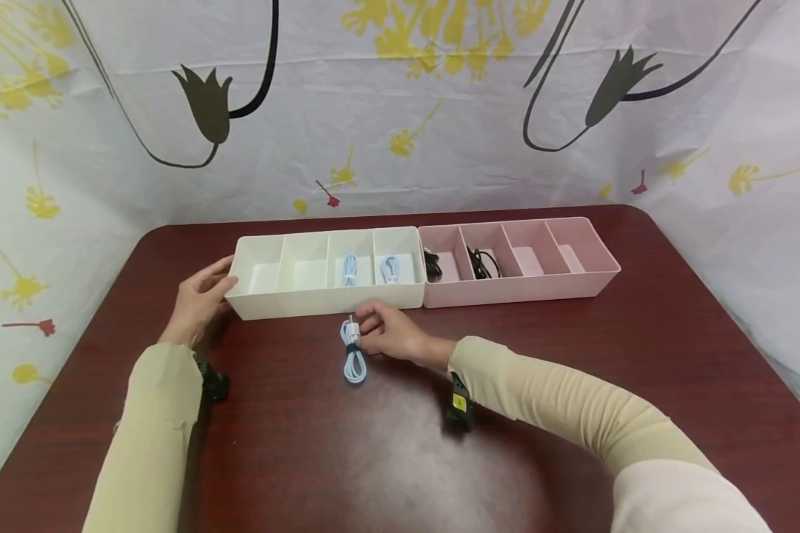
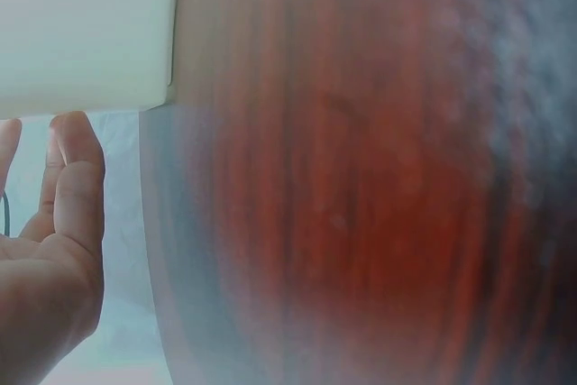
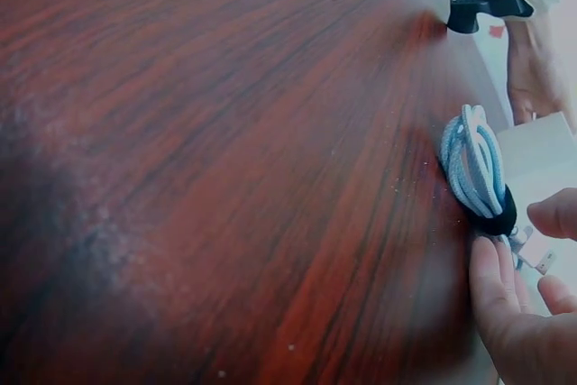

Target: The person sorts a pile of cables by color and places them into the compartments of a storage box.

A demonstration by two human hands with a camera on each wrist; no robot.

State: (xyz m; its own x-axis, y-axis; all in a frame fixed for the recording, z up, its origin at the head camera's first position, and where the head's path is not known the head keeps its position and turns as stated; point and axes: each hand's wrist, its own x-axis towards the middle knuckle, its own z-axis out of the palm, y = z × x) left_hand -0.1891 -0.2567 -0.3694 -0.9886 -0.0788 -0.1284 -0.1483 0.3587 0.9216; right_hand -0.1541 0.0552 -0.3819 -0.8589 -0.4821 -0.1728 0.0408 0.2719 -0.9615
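A coiled light-blue USB cable (image 1: 355, 363) with a black strap and white plug is before the white organizer box (image 1: 327, 303). My right hand (image 1: 393, 334) is at its plug end. In the right wrist view, the fingertips (image 3: 487, 259) are right beside the strap of the cable (image 3: 472, 164), with the thumb apart from them. At the left end of the white box, my left hand (image 1: 200, 296) touches the wall with its fingertips. The left wrist view has the left hand (image 2: 68, 232) with fingers extended up to the box's edge (image 2: 90, 101).
Two blue coiled cables (image 1: 350, 270) occupy separate compartments of the white box. A pink organizer box (image 1: 520, 289) adjoins it end to end, with black cables (image 1: 483, 263) in its two left compartments. A patterned white sheet (image 1: 400, 111) hangs behind the dark wooden table (image 1: 293, 444).
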